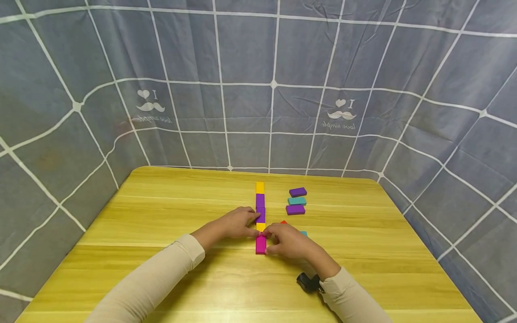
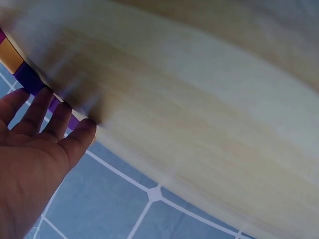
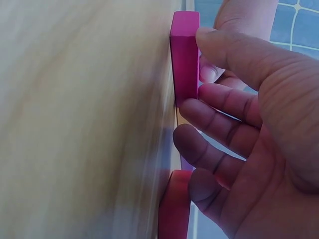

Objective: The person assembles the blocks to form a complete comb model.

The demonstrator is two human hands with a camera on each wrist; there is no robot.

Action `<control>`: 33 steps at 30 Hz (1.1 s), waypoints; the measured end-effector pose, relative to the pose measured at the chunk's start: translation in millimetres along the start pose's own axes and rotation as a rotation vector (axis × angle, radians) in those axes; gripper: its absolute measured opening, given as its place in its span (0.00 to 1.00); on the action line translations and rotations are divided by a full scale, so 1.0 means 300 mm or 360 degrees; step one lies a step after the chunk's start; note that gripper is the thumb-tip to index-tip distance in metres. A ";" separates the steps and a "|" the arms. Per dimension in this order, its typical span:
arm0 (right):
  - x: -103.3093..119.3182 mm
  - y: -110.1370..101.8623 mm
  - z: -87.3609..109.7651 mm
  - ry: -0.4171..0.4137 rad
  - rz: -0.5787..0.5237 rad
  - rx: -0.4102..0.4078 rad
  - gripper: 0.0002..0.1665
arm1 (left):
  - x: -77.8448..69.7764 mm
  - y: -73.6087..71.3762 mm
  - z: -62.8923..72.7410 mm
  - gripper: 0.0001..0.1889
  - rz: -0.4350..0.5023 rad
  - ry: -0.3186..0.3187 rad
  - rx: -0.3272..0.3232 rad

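Note:
A straight row of flat, domino-shaped blocks runs away from me: a pink block [image 1: 260, 245] at the near end, then a yellow block [image 1: 260, 227], two purple blocks [image 1: 260, 201] and another yellow block [image 1: 260, 187] at the far end. With thumb and fingertips at its two ends, my right hand [image 1: 291, 241] pinches the pink block. My left hand [image 1: 238, 223] lies along the row's left side, its fairly straight fingers [image 2: 60, 117] touching the blocks. In the right wrist view, a red block [image 3: 175, 204] sits by the right hand's outer fingers.
Right of the row lie two loose purple blocks [image 1: 295, 210] with a teal block [image 1: 297, 201] between them. Another teal block [image 1: 304, 233] is mostly hidden behind the right hand. A black device [image 1: 308, 282] sits at the right wrist. A grey checked curtain [image 1: 250, 107] surrounds the wooden table [image 1: 181, 193].

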State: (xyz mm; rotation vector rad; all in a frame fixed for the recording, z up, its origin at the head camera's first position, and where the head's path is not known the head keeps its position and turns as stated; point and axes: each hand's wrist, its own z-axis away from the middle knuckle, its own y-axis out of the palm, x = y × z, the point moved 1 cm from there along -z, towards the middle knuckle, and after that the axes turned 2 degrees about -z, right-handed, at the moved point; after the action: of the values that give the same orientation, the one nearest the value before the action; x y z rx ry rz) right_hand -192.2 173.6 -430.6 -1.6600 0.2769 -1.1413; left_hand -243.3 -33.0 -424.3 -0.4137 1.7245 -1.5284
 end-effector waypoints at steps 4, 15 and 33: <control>0.001 0.002 0.000 0.0015 0.0019 0.0003 0.21 | -0.002 0.001 0.001 0.36 -0.0007 -0.0001 0.0003; 0.008 -0.004 0.005 0.0062 0.0105 -0.0021 0.24 | -0.012 -0.008 -0.002 0.36 -0.0027 0.0007 0.0009; 0.008 0.002 -0.001 -0.0015 0.0100 -0.0014 0.22 | -0.008 0.000 0.000 0.36 -0.0006 -0.0011 0.0031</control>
State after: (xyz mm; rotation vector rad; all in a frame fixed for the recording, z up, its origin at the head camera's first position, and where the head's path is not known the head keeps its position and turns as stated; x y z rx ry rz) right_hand -190.8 171.7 -429.9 -1.6527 0.3263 -1.0860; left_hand -241.7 -31.3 -423.5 -0.4121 1.7035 -1.5434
